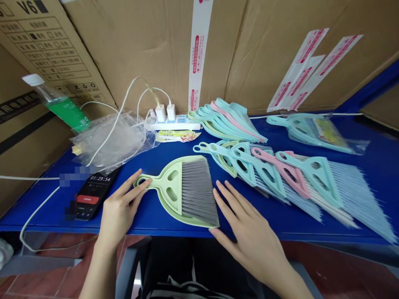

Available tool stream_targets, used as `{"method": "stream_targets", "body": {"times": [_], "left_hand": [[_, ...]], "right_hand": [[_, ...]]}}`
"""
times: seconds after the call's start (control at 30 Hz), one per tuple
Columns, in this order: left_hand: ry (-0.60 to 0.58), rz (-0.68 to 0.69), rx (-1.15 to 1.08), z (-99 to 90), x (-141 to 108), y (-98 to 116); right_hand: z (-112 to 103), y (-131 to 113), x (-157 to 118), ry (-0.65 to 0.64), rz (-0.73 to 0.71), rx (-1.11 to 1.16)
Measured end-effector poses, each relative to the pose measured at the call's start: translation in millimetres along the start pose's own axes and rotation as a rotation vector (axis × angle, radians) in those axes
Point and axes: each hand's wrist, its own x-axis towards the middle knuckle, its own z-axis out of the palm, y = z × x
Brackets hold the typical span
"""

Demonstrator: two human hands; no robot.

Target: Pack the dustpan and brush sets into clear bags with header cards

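A green brush [199,189] with grey bristles lies on a green dustpan [168,211] on the blue table, handles pointing left. My left hand [120,207] has its fingers around the stacked handle ends. Beside the bristle tips, my right hand [246,230] rests with fingers spread, its thumb at the pan's lower right corner. A row of blue, pink and green brushes [280,170] lies to the right. Behind them are nested dustpans [229,120] in blue, pink and green.
A bagged blue set [314,131] lies at the back right. On the left are a phone [93,195], clear plastic bags [115,137], a green-labelled bottle [65,108] and loose white cables. A power strip [183,123] and coloured cards [177,136] sit before the cardboard boxes [149,45].
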Motion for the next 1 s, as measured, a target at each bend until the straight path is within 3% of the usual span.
{"method": "stream_targets", "body": {"times": [1.0], "left_hand": [[0.016,0.019,0.037,0.8,-1.7,-2.8]], "right_hand": [[-0.4,-0.3,3.8,-0.005,0.013,0.01]]}}
